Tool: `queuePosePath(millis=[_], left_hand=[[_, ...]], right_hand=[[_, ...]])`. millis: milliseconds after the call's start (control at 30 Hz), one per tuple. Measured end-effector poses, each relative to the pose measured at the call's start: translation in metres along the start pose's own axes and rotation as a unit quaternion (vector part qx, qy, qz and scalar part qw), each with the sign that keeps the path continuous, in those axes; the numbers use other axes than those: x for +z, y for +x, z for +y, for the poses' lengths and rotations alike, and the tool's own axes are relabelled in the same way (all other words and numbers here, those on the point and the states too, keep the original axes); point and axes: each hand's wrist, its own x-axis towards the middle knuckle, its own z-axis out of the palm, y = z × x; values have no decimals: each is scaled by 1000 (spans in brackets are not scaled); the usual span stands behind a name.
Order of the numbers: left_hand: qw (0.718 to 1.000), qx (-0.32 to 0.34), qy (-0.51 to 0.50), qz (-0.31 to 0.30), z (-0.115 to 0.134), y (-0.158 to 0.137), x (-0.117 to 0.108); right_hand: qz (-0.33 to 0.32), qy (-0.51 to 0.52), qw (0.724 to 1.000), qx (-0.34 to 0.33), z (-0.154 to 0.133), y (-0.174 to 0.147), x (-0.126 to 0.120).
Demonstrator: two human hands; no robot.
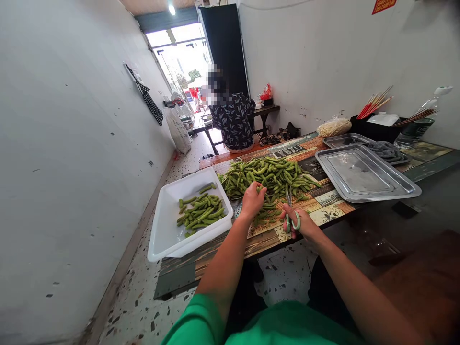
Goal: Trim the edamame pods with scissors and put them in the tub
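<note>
My left hand (253, 198) is closed on a green edamame pod (259, 189), at the near edge of a big heap of edamame pods (268, 173) on the table. In my right hand (299, 221) is a pair of scissors (289, 211) with pale green handles, its blades pointing away from me toward the heap. Small pods and trimmings (266, 214) lie on the tabletop between my hands. To the left, a white plastic tub (172, 191) holds several edamame pods (203, 213) in its lower part.
Metal trays (366, 175) and a grey cloth (384, 151) lie at the right of the patterned table (332, 199). Behind them stand a black box (362, 126) of skewers and a plastic bottle (413, 132). A person (233, 120) sits beyond, facing away. White walls flank both sides.
</note>
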Motion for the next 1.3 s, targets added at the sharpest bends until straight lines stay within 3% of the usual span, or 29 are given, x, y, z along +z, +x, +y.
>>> queuePosePath(millis=[133,200,300,500,733,933,1300], left_hand=[[968,46,209,-127,1,-5,-10],[949,38,257,-177,1,-7,-12],[937,17,286,-200,0,-7,-12],[970,65,184,-144,2,-2,-12],[992,60,20,-108,15,-7,-7],[983,77,-50,-157,16,-9,-2],[980,69,-49,-182,13,-6,-2]], right_hand=[[1,4,1000,-2,0,-1,0],[-3,6,1000,2,0,-1,-1],[-9,3,1000,10,0,-1,-1],[-43,-14,999,9,-7,-4,-2],[-57,-48,997,4,-7,-3,0],[-55,-64,996,-7,-5,-1,0],[-3,-156,988,-19,-3,-2,2]])
